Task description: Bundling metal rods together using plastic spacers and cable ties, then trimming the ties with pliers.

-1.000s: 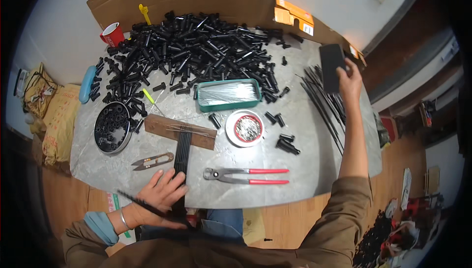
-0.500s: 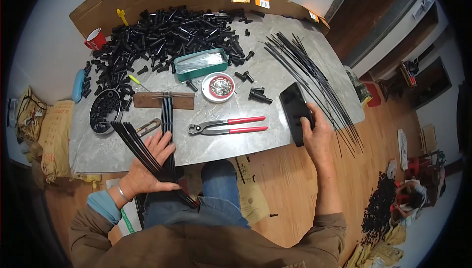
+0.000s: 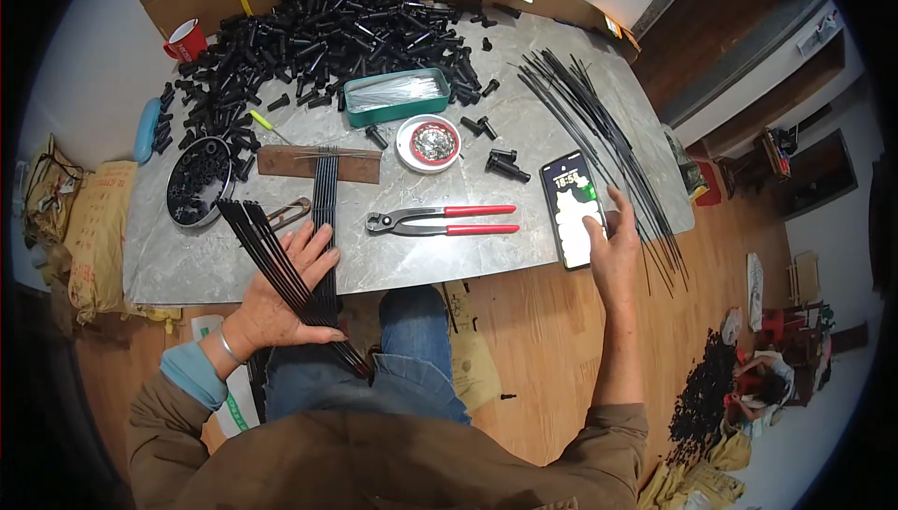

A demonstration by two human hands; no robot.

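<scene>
My left hand (image 3: 281, 300) lies flat at the table's near edge with its fingers spread and thumb stretched out. Its fingertips rest on a bundle of thin black rods (image 3: 325, 197). A second, slanted fan of black rods (image 3: 262, 253) crosses over the hand and down towards my lap. The upright bundle's far end lies across a brown wooden strip (image 3: 351, 166). At the right edge of a phone (image 3: 567, 215) with a lit screen is my right hand (image 3: 615, 253), fingers apart, thumb over the screen. Whether the thumb touches the glass I cannot tell.
Red-handled pincers (image 3: 444, 220) lie mid-table. Beyond are a white dish of small metal bits (image 3: 402, 147), a green tray of thin wires (image 3: 354, 117) and a heap of black bolt-like parts (image 3: 318, 43). Loose black rods (image 3: 608, 136) overhang the right edge. A round tin (image 3: 172, 206) stands left.
The phone's dark screen has lit up. My right hand has loosened around its edge, its forefinger now lifted away. My left hand stays on the rods. The whole view has shifted slightly.
</scene>
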